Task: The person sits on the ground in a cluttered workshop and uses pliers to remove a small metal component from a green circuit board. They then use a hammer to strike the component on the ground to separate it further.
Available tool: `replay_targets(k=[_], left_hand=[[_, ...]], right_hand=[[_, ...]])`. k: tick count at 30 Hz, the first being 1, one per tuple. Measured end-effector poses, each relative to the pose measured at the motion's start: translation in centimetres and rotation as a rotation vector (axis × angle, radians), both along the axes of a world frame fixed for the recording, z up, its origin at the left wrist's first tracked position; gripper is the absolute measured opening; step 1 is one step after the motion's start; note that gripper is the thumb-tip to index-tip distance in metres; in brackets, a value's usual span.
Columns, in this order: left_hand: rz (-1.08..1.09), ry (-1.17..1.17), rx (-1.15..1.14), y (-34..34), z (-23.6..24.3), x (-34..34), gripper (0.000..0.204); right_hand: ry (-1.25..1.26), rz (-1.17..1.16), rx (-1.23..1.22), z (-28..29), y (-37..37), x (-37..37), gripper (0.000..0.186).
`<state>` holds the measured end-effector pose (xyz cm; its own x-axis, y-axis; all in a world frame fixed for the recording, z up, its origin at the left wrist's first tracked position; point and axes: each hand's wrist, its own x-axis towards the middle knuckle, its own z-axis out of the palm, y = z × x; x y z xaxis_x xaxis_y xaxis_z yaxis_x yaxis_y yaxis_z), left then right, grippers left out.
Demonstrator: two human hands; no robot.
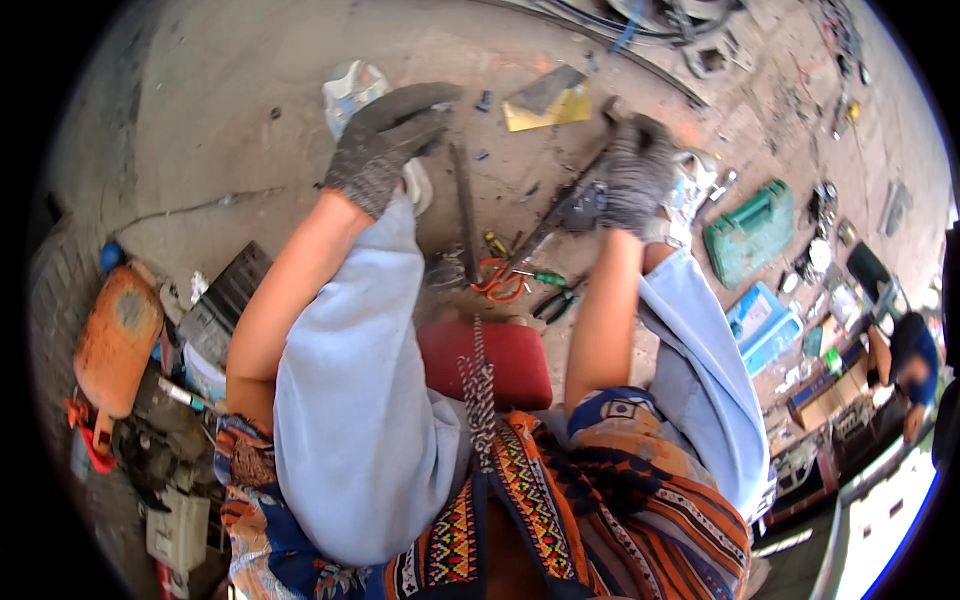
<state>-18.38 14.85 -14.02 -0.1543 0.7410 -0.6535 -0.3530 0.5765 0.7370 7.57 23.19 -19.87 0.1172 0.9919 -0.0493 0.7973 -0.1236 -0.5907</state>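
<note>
My left hand (388, 145), in a dark grey knit glove, is raised over my left shoe (350, 95) with its fingers stretched out and nothing in them. My right hand (638, 178), gloved alike, is by my right shoe (690, 190). Its fingers are curled round a small brownish-grey piece (612, 108) whose kind is blurred. A long dark metal bar (555, 222) slants from beside that hand toward me. Between my feet stands another narrow dark bar (465, 215). Near its lower end lie an orange-handled tool (500, 285), a green-handled screwdriver (548, 279) and black-handled pliers (556, 303).
A yellow sheet (555, 112) lies between the hands. Cables (640, 55) are coiled beyond. To the right are a green case (750, 235), a blue tray (765, 325) and a person (910, 365). An orange tank (118, 340) stands left. Below me is a red seat (490, 365).
</note>
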Motion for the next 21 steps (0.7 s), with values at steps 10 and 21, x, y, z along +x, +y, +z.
replay_targets(k=[10,21], left_hand=[[-0.048,0.136,0.166,0.1,-0.2,0.0,0.024],[-0.118,0.298,0.202,0.0,-0.4,-0.1,0.021]], right_hand=[[-0.781,0.278,-0.358,-0.2,5.4,5.8,0.030],[-0.911,0.388,-0.617,-3.0,8.9,8.5,0.036]])
